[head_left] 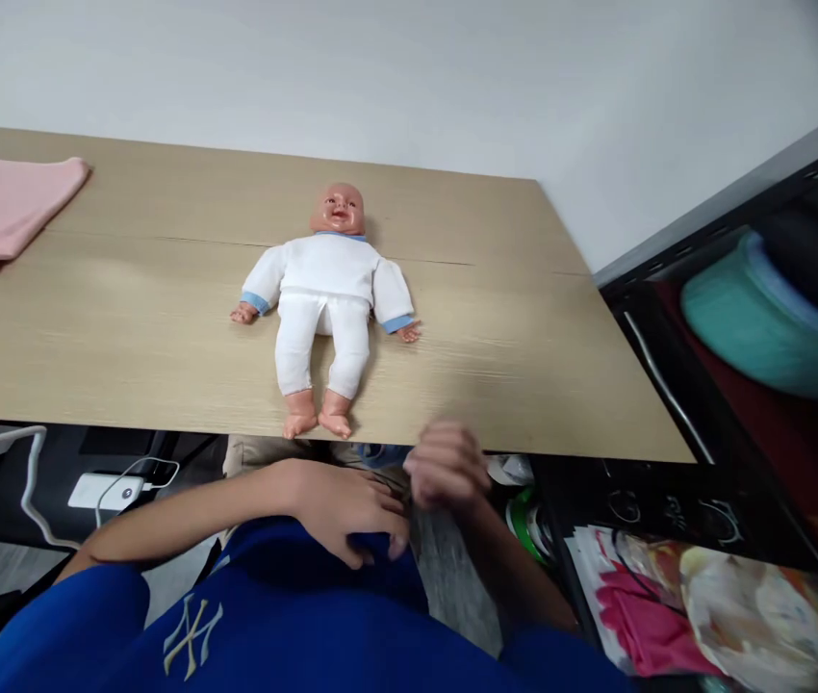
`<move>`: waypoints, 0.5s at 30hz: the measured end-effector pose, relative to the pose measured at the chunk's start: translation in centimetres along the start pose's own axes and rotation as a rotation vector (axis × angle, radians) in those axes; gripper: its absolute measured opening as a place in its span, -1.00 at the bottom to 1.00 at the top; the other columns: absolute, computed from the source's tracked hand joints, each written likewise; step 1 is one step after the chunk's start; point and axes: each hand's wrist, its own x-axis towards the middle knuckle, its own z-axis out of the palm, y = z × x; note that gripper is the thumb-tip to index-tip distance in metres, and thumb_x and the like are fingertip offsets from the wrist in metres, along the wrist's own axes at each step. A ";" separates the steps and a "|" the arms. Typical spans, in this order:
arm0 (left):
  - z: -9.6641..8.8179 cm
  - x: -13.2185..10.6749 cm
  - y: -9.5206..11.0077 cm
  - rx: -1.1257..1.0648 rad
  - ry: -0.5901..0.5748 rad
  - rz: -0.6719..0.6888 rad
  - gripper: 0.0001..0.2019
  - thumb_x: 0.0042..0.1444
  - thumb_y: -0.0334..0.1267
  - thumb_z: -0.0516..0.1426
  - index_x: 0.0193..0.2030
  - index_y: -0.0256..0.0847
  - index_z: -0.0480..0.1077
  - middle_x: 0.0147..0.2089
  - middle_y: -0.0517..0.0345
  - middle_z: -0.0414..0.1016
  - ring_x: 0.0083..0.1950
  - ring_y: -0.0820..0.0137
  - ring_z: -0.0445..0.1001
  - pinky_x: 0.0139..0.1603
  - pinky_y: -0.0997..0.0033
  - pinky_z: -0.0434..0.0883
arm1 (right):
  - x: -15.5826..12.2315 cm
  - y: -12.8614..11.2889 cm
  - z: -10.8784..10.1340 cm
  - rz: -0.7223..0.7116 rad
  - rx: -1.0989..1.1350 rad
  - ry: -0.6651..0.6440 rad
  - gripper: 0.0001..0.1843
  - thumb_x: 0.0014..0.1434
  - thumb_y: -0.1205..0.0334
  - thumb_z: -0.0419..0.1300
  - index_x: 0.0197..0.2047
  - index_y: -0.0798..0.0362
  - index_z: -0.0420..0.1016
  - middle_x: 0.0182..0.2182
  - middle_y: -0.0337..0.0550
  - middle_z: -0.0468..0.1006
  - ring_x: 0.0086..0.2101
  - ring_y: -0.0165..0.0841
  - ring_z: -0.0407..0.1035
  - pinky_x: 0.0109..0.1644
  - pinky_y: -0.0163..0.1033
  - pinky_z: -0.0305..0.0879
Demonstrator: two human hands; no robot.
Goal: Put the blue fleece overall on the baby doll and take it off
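Note:
A baby doll lies on its back on the wooden table. It wears a white top and white trousers with blue cuffs and collar; its arms are spread and its bare feet point toward me. My left hand is below the table edge in front of my body, with thumb and fingers apart and nothing seen in it. At the table's front edge, right of the doll's feet, my right hand is curled into a fist, a little blurred. No object shows in that fist, and neither hand touches the doll.
Pink cloth lies at the table's left end. A white power bank with a cable rests below on a black surface. On the right, a teal bowl sits in a dark shelf, with a pink glove and plastic bags lower down.

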 end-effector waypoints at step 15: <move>8.1 -8.2 -9.6 0.029 0.543 -0.758 -0.44 0.52 0.21 0.21 0.36 -0.20 0.58 0.43 -0.34 0.60 0.59 -0.25 0.48 0.69 -0.33 0.39 | -10.5 3.3 8.2 0.404 -0.262 -0.031 -0.57 0.41 0.25 0.24 0.28 0.04 0.68 0.21 0.25 0.66 0.20 0.16 0.53 0.40 0.39 0.53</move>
